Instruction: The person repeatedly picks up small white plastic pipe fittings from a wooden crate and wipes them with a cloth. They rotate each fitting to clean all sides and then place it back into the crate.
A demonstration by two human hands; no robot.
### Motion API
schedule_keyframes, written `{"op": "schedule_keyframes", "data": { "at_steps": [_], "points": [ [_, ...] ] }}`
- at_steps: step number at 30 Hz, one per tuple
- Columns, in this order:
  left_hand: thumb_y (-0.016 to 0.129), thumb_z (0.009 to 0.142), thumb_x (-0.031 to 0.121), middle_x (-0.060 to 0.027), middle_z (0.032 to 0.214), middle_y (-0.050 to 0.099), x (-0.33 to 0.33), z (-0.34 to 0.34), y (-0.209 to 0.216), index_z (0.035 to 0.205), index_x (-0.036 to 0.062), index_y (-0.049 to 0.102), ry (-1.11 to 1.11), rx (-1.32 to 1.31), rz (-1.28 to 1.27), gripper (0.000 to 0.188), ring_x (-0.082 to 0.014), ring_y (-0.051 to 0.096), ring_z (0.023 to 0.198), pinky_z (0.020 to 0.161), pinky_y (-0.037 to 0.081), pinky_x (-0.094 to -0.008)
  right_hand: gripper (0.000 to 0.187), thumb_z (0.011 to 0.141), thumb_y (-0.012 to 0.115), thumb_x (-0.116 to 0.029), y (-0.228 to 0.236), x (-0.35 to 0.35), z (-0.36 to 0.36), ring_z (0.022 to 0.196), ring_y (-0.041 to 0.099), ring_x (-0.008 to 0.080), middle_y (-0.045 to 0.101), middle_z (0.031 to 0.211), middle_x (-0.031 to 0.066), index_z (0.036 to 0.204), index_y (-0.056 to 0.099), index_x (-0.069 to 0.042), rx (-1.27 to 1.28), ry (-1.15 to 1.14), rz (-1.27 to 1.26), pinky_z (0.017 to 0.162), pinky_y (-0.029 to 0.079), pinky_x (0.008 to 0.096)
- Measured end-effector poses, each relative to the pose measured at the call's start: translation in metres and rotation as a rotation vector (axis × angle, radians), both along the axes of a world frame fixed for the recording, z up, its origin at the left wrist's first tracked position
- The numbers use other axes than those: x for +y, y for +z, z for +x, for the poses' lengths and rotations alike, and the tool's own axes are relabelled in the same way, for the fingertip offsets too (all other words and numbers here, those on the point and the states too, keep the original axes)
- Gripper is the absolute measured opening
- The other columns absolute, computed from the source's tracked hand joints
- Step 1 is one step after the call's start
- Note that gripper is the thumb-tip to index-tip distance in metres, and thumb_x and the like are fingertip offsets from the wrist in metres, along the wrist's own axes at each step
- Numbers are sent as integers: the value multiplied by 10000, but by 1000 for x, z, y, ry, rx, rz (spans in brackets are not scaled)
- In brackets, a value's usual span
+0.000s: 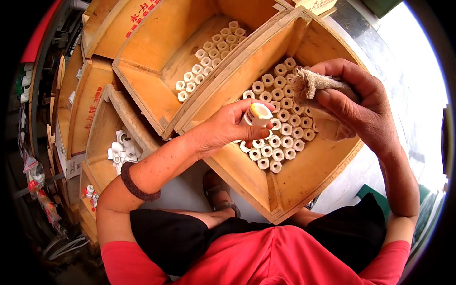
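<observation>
Over the nearer wooden box point(247, 183), my left hand point(219, 129) grips a short white plastic cylinder point(256, 116) between thumb and fingers. Its open end faces up, with yellow at the rim and dark marking on the side. Bunched in my right hand point(365, 103) is a frayed, dirty beige rag point(311, 84), held to the right and apart from the cylinder. Below both hands, rows of white hexagonal plastic fittings point(286, 129) stand on the box floor with their holes up. My hands and the rag hide some of them.
A second wooden box point(156, 54) with similar white fittings point(223, 45) adjoins on the left. A lower wooden bin point(102, 128) holds a heap of white pipe fittings point(124, 151). Shelving with bagged parts point(35, 178) lines the far left. My sandalled foot point(219, 194) is below.
</observation>
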State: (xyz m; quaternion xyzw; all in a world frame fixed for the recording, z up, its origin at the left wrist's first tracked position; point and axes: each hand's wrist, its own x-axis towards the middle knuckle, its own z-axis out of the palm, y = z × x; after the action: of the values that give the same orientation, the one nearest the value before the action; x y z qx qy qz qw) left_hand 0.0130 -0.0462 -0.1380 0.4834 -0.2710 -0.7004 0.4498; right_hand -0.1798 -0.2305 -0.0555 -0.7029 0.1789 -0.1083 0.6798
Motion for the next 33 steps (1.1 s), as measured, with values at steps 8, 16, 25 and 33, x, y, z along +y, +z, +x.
{"op": "schedule_keyframes", "data": {
  "at_steps": [8, 16, 25, 33],
  "points": [
    [723, 878, 28, -31, 1186, 626, -1, -6, 19, 1409, 65, 484, -14, -141, -58, 583, -95, 592, 1041, 795, 518, -228, 292, 929, 699, -142, -2, -9, -1, 996, 637, 95, 680, 1051, 34, 1184, 637, -15, 40, 50, -91, 895, 522, 261],
    [737, 861, 8, -76, 1203, 597, 0, -8, 53, 1313, -1, 452, 17, -316, 26, 535, -141, 575, 1140, 1000, 479, -304, 233, 936, 683, -129, -7, -11, 14, 866, 631, 62, 693, 906, 17, 1137, 667, -13, -53, 87, -138, 790, 537, 244],
    [732, 863, -7, -59, 1222, 580, 4, -25, 108, 1315, -22, 472, 146, -373, 61, 523, -134, 550, 1162, 1031, 440, -299, 282, 882, 749, -132, 15, -18, 22, 933, 659, 100, 696, 990, 29, 1124, 661, -18, -112, 172, -30, 846, 535, 259],
    [713, 855, -57, -81, 1268, 571, -3, -52, 118, 1377, -22, 417, 332, -302, 14, 601, -155, 538, 1208, 1056, 424, -315, 256, 865, 757, -115, 20, -30, 18, 908, 673, 145, 679, 965, 53, 1094, 689, -24, -324, 170, -131, 803, 537, 274]
  ]
}}
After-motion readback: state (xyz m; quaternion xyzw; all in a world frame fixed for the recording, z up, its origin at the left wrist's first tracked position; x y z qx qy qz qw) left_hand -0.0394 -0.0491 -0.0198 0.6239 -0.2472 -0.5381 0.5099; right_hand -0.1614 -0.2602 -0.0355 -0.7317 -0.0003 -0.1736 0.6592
